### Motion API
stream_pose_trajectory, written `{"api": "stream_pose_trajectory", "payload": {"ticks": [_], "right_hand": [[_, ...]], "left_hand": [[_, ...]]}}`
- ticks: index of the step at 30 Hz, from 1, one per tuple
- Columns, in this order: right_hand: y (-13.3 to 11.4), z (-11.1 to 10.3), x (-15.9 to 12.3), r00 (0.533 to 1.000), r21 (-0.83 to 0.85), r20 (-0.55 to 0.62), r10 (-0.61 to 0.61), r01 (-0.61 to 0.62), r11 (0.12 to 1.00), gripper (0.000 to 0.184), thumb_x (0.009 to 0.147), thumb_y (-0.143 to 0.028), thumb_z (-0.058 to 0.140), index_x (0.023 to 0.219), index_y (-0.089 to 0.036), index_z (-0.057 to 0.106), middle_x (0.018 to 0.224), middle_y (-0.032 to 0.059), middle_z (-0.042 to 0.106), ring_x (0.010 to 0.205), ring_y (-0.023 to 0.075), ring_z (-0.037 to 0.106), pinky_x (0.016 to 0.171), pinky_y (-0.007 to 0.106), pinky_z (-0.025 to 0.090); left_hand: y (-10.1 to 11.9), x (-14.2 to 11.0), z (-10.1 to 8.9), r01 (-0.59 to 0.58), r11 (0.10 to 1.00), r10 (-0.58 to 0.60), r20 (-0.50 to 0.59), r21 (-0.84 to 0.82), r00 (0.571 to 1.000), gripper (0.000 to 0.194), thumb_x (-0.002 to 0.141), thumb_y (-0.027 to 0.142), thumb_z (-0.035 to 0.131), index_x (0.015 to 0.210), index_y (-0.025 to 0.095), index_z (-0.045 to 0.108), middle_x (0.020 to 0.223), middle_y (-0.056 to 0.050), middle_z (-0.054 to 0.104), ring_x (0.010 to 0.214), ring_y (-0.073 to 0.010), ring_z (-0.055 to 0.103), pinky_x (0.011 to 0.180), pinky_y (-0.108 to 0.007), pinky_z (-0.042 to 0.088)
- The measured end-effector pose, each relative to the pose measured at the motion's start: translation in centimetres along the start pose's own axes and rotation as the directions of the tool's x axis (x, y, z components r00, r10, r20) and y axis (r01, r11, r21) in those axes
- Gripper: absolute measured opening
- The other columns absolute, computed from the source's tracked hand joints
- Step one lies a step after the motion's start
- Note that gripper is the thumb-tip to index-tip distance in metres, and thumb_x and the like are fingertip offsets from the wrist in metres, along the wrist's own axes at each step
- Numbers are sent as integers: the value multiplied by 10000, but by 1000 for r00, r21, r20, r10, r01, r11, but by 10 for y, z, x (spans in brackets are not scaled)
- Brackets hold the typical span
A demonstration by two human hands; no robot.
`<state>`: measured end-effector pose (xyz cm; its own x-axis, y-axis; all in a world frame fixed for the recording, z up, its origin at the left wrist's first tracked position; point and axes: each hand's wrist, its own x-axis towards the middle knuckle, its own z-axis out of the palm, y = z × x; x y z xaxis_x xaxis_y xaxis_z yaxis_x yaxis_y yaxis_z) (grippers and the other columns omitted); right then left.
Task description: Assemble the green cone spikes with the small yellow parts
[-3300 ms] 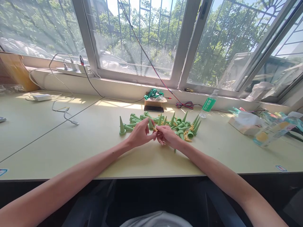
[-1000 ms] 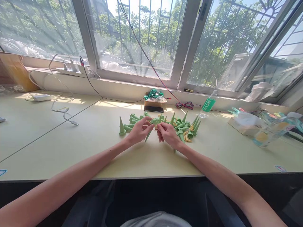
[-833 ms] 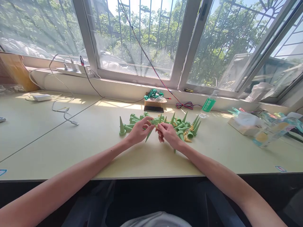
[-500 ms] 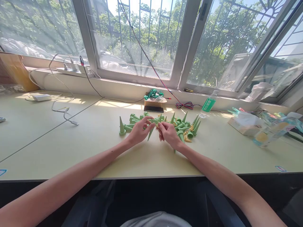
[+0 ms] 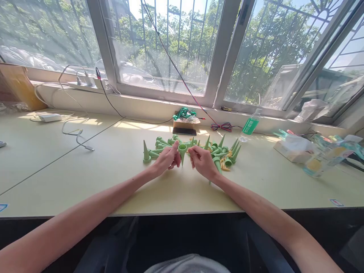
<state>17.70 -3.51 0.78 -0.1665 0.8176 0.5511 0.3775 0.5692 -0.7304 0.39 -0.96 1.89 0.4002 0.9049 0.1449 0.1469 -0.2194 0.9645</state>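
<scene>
My left hand [image 5: 167, 157] is closed around a green hollow plastic spike [image 5: 182, 148]. The spike's wide open end faces up and its point hangs down. Just to the right, my right hand [image 5: 201, 161] is in a pinch, with a bit of a small yellow piece at its fingertips, mostly covered. Behind and beside both hands lies a pile of similar green spikes [image 5: 218, 151], some standing on their wide ends. Small yellow pegs [image 5: 224, 165] are scattered among them on the right. One green spike [image 5: 146, 153] stands upright at the pile's left end.
A dark phone [image 5: 184, 131] lies behind the pile, before a small box [image 5: 186, 124] with green stuff on it. A bottle [image 5: 250, 126] stands behind right. Farther right are a tissue box [image 5: 294, 148] and clear plastic packaging [image 5: 321, 159]. A white cable [image 5: 78, 138] lies left on the table [image 5: 113, 178].
The spike in my left hand has turned from slanted to point-down with its open end showing. My left hand has rolled, thumb up, and the hands have parted slightly.
</scene>
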Motion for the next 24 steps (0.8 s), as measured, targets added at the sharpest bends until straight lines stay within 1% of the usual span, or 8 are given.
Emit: {"api": "stream_pose_trajectory", "payload": {"ticks": [4,10,16,19,21,24], "right_hand": [[-1,-1,-1,1000,5,6,11,-11,1000,384,975,-504,423,784,-201,560,544,-42,497,419,106,517,482,231,412],[2,-1,0,1000,34,11,15,-16,999,384,971,-517,421,776,-208,541,549,-41,486,414,110,519,461,232,406],[5,-1,1,999,35,18,40,-41,999,394,961,-549,418,779,-217,528,526,-44,488,403,116,506,461,242,418],[7,-1,2,999,45,10,44,-45,998,394,959,-545,422,754,-220,507,514,-45,489,392,114,496,449,243,406],[9,-1,2,999,44,7,48,-48,998,398,958,-540,426,728,-221,486,502,-47,483,383,112,488,445,244,399],[10,-1,2,998,27,9,56,-57,998,421,955,-551,422,693,-224,459,480,-51,453,382,115,486,445,247,396]], "left_hand": [[1,-1,0,24,999,-23,44,-33,999,782,905,706,313,443,136,585,473,-91,563,358,-89,388,345,-224,303],[3,-2,-1,61,996,-54,101,-69,993,741,892,695,373,513,118,642,536,-108,608,396,-93,394,347,-216,332],[2,-3,-2,55,995,-45,129,-81,991,705,878,697,410,587,100,647,683,-140,675,434,-85,402,358,-207,349],[2,-2,-2,56,995,-43,140,-86,989,641,863,683,466,649,104,640,711,-120,672,424,-70,388,358,-202,358],[0,-2,-3,42,995,-29,143,-89,989,585,851,672,503,698,120,624,694,-95,657,418,-70,394,352,-201,360],[-3,-1,-4,-15,999,19,127,-32,992,505,839,642,551,703,156,558,550,-21,565,406,-83,416,360,-201,363]]}}
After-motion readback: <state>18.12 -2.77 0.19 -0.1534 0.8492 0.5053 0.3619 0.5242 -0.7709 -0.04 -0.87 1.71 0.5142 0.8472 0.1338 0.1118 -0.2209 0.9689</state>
